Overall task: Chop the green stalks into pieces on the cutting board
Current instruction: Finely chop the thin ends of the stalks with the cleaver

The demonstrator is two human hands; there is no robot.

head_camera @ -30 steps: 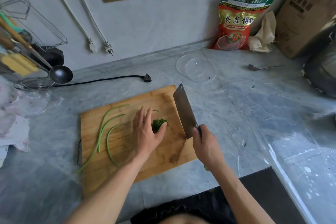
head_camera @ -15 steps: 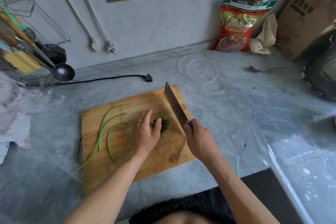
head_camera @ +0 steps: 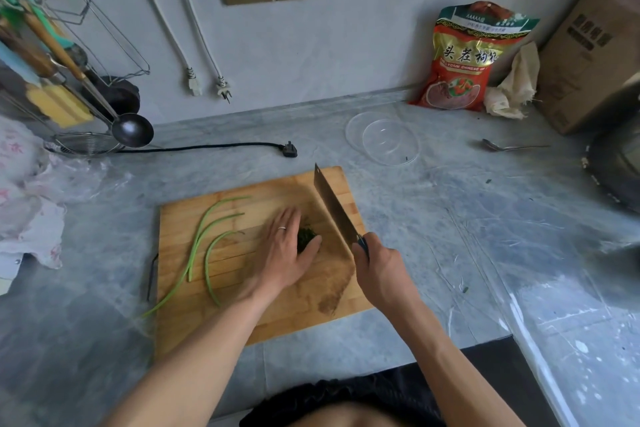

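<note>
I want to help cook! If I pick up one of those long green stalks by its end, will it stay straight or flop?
Probably flop. The green stalks are long, thin and already lie curved on the cutting board, and one droops past its edge. They look light, and round enough that they may roll a little.

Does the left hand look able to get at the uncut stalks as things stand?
Probably yes: the left hand rests open beside the chopped greens, and the long stalks lie uncovered just left of it.

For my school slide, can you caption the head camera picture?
Left hand gathers chopped greens beside a cleaver held by the right hand; whole stalks wait.
</note>
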